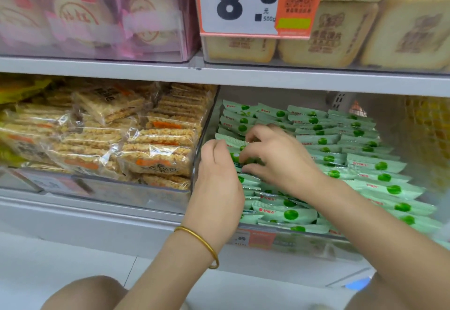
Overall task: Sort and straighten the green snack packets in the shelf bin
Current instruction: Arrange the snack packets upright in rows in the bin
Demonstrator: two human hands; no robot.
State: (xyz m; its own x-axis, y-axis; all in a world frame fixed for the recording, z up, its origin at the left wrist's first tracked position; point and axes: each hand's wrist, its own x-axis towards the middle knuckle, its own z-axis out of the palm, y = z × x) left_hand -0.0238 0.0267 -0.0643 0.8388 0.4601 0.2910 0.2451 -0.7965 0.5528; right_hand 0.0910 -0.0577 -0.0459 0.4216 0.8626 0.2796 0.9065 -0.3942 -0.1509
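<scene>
Several pale green snack packets (pixel 353 163) with round green dots fill a clear shelf bin (pixel 204 136) on the lower shelf, lying in overlapping rows. At the bin's left side both hands work among them. My left hand (pixel 216 175), a gold bangle on its wrist, has its fingers curled against the packets (pixel 233 157) by the bin's left wall. My right hand (pixel 275 154) reaches in from the right with bent fingers pinching the same packets. Exactly what each finger holds is hidden between the two hands.
A clear bin of rice-cracker packs (pixel 136 139) stands left of the green bin. Above, the upper shelf (pixel 219 73) carries pink packs (pixel 92 12), beige packs (pixel 365 29) and a price sign "8.8" (pixel 243 0). A price label (pixel 255 238) sits on the bin front.
</scene>
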